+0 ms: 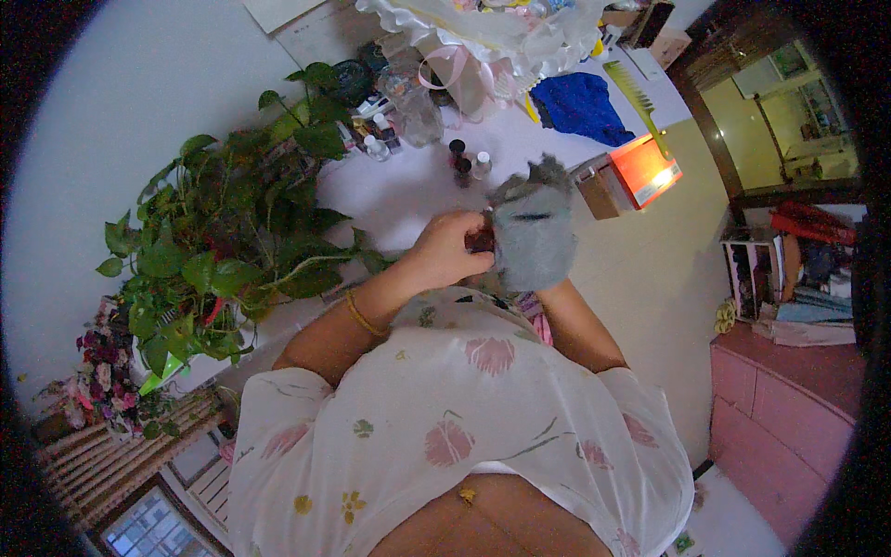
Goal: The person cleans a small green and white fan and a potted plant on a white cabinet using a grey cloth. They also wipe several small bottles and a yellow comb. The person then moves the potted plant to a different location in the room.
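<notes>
My left hand (449,250) curls its thumb and fingers around a small dark-red object (479,239), whose kind is hard to tell. Right beside it, a grey cloth (534,244) with a dark slit-like mark and a ragged top edge covers my right hand. Only the wrist (553,289) of that arm shows below the cloth, so the fingers are hidden. The dark-red object meets the cloth's left edge. Beyond both hands, a small white-capped bottle (481,166) stands next to dark-capped bottles (458,159) on the white table (390,202).
Trailing green pothos (237,209) crowds the left. At the back are a frilled white basket (487,49), a blue cloth (581,108) and a clear plastic bottle (420,118). A yellow-green comb (637,101) leans by an orange box (644,174). A pink cabinet (773,411) stands right.
</notes>
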Tool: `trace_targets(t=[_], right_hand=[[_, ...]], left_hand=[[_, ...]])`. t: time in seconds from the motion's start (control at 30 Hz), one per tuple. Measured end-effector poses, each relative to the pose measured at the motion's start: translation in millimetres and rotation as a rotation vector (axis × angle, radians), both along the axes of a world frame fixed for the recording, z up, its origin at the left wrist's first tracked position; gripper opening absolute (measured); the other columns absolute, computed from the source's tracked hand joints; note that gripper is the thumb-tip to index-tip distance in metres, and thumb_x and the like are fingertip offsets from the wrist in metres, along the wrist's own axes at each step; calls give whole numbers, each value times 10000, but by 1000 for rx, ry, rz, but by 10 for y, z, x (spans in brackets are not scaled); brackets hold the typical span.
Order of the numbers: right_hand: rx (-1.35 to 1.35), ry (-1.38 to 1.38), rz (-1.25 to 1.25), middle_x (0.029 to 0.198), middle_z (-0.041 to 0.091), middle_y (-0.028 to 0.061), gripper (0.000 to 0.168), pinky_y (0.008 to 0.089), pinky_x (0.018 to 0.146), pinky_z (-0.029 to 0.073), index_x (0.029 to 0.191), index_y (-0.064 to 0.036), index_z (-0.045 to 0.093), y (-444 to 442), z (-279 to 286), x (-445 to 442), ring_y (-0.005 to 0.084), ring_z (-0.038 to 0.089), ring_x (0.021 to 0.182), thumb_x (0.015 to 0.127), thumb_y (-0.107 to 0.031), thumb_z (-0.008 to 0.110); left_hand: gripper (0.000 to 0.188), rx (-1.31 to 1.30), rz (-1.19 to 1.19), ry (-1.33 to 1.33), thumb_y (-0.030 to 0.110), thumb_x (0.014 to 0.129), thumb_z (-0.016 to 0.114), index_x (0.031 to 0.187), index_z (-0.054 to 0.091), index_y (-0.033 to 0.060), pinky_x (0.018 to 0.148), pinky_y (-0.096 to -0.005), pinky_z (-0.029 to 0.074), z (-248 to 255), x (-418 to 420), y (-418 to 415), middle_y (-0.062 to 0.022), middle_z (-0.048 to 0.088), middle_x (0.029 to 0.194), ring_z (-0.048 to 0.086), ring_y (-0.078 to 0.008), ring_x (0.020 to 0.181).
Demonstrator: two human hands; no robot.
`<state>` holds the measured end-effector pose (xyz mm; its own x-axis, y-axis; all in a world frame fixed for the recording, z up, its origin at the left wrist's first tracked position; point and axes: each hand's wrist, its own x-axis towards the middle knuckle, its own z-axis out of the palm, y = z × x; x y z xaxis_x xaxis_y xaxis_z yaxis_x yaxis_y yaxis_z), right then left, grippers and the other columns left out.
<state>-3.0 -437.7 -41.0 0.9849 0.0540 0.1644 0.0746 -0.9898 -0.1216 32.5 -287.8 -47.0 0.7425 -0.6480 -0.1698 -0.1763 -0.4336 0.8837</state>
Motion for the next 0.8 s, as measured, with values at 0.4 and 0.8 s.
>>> trace_targets(t=[0.4, 0.8], right_hand=[[214, -293, -189, 811, 566, 133, 290, 355, 553, 460, 938, -40, 512, -105, -502, -13, 298, 567, 691, 666, -119, 577], [562, -42, -411, 812, 587, 102, 287, 356, 528, 466, 930, -33, 491, -213, -565, 210, 268, 580, 604, 733, -222, 578]], left_hand=[[251, -701, 87, 1110, 249, 878, 471, 997, 551, 43, 622, -305, 452, -130, -11, 143, -74, 595, 858, 563, -174, 721], [389, -742, 98, 1319, 370, 884, 432, 1088, 502, 47, 665, -301, 428, -177, -29, 75, -65, 581, 895, 550, -157, 746]])
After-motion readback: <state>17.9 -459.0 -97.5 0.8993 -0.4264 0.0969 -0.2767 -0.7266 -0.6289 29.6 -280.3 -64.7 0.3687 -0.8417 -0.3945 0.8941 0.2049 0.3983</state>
